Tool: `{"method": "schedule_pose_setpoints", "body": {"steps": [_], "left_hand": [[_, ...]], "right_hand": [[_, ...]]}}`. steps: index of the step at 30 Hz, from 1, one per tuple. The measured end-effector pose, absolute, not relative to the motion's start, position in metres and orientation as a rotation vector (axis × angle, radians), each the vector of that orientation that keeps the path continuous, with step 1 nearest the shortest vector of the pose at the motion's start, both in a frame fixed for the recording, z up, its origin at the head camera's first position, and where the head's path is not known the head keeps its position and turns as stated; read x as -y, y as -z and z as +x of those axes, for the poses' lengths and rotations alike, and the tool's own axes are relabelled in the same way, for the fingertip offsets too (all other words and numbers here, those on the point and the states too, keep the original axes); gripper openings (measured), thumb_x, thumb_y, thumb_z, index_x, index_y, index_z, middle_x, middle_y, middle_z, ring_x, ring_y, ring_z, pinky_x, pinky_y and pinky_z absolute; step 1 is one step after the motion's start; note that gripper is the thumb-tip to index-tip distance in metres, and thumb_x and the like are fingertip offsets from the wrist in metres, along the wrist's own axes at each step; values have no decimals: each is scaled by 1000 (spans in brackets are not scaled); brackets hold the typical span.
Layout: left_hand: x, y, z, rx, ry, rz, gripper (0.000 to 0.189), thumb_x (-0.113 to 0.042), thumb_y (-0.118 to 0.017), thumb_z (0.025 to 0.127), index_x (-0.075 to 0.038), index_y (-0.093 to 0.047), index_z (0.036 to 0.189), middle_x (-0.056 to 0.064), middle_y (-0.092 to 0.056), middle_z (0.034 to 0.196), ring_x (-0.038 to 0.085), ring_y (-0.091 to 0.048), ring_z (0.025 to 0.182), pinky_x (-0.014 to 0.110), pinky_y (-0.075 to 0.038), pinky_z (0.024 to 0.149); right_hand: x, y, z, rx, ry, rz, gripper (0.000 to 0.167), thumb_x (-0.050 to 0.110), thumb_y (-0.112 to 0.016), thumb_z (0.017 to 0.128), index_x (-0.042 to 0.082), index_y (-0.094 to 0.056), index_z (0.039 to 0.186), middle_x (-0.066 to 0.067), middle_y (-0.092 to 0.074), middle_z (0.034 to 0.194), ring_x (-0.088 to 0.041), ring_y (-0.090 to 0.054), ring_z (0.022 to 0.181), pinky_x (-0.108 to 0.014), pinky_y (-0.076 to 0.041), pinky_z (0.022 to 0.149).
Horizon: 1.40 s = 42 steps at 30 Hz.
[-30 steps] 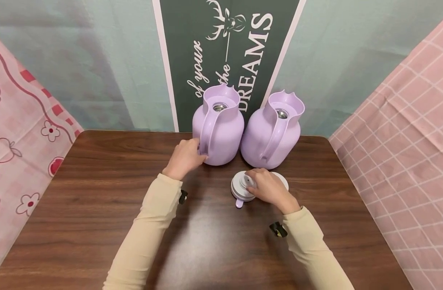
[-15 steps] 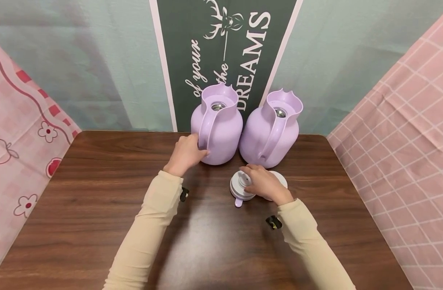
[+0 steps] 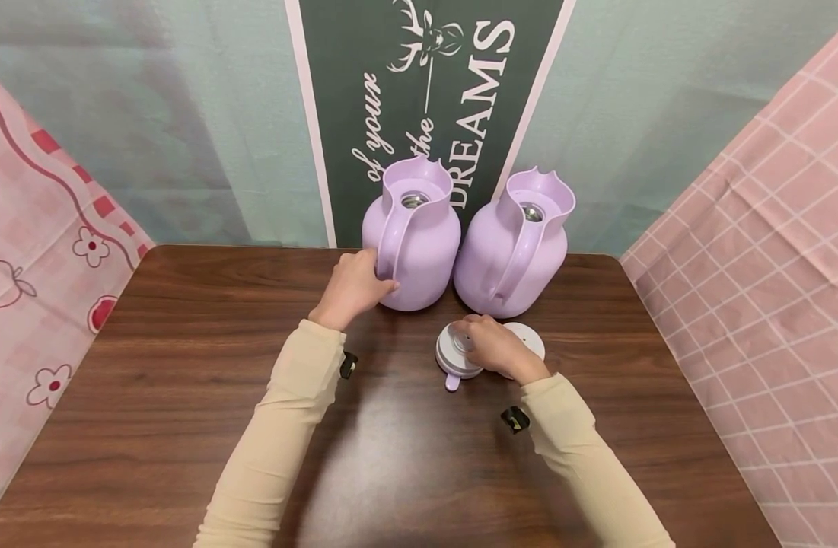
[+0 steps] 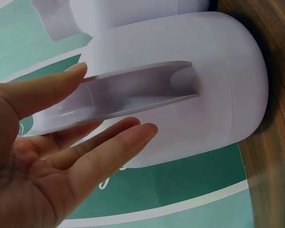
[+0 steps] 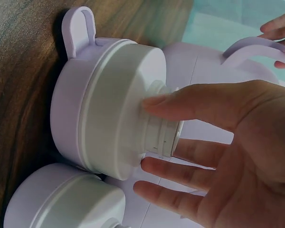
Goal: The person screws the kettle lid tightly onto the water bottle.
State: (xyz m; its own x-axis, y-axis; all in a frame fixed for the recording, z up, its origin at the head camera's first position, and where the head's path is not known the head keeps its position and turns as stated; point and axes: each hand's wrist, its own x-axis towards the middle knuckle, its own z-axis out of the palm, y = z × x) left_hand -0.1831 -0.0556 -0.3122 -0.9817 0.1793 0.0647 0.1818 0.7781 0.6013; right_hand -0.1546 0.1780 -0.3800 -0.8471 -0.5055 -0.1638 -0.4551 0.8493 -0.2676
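Observation:
Two lilac vacuum jugs stand upright with uncovered mouths: the left jug point(image 3: 428, 251) and the right jug point(image 3: 476, 255). My left hand point(image 3: 350, 285) loosely holds the left jug's handle point(image 4: 133, 90), thumb on one side and fingers on the other. In front of the jugs lies a stopper lid point(image 3: 453, 364), its white threaded neck upward and its lilac tab toward me. My right hand point(image 3: 490, 346) pinches the neck point(image 5: 156, 133) between thumb and fingers. A second such lid point(image 3: 531, 346) lies close to the right, partly hidden by that hand.
The brown wooden table point(image 3: 220, 365) carries everything. Behind the jugs hangs a green-grey cloth point(image 3: 227, 152) with a dark lettered panel point(image 3: 364, 46). Pink cloths close in both sides, a flowered cloth point(image 3: 49, 289) and a checked cloth point(image 3: 788, 266).
My right hand has drawn slightly forward and lower over the stopper lid, its fingers closing about the neck. The left hand stays at the jug handle; jugs and lids have not moved.

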Motion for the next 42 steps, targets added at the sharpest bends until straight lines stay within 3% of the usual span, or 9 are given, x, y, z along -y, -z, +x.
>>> {"method": "schedule_pose_setpoints", "body": {"steps": [5, 15, 23, 31, 42], "left_hand": [[56, 312, -184, 2958, 1019, -307, 32, -18, -72, 76, 4, -59, 94, 20, -63, 93, 36, -57, 88, 43, -44, 76], [55, 311, -184, 2938, 1061, -319, 33, -16, -71, 75, 4, -60, 99, 19, -64, 98, 36, -57, 91, 43, -44, 79], [56, 311, -184, 2945, 1080, -314, 33, -16, -71, 76, 6, -59, 99, 20, -63, 98, 36, -57, 92, 42, -44, 80], [56, 312, -184, 2950, 1064, -328, 33, -15, -70, 76, 6, -59, 99, 21, -63, 99, 37, -56, 94, 42, -44, 81], [56, 313, -184, 2951, 1061, -316, 29, -16, -68, 77, 5, -59, 95, 20, -63, 94, 36, -57, 88, 42, -45, 76]], "right_hand": [[-178, 380, -156, -2777, 317, -703, 53, 2, -70, 67, 3, -58, 119, -17, -55, 115, -34, -50, 105, -41, -41, 85], [-176, 382, -155, -2771, 316, -743, 59, 11, -79, 61, 6, -59, 117, -17, -53, 112, -37, -50, 97, -42, -41, 82], [-174, 376, -154, -2807, 319, -716, 58, 14, -77, 67, 5, -56, 121, -22, -49, 124, -39, -47, 108, -45, -39, 88], [-172, 371, -159, -2834, 347, -806, 50, 16, -69, 76, -1, -55, 121, -21, -52, 120, -36, -48, 112, -45, -37, 93], [-171, 369, -167, -2867, 395, -881, 46, 14, -68, 76, -4, -56, 117, -19, -56, 116, -33, -51, 108, -42, -39, 91]]}}
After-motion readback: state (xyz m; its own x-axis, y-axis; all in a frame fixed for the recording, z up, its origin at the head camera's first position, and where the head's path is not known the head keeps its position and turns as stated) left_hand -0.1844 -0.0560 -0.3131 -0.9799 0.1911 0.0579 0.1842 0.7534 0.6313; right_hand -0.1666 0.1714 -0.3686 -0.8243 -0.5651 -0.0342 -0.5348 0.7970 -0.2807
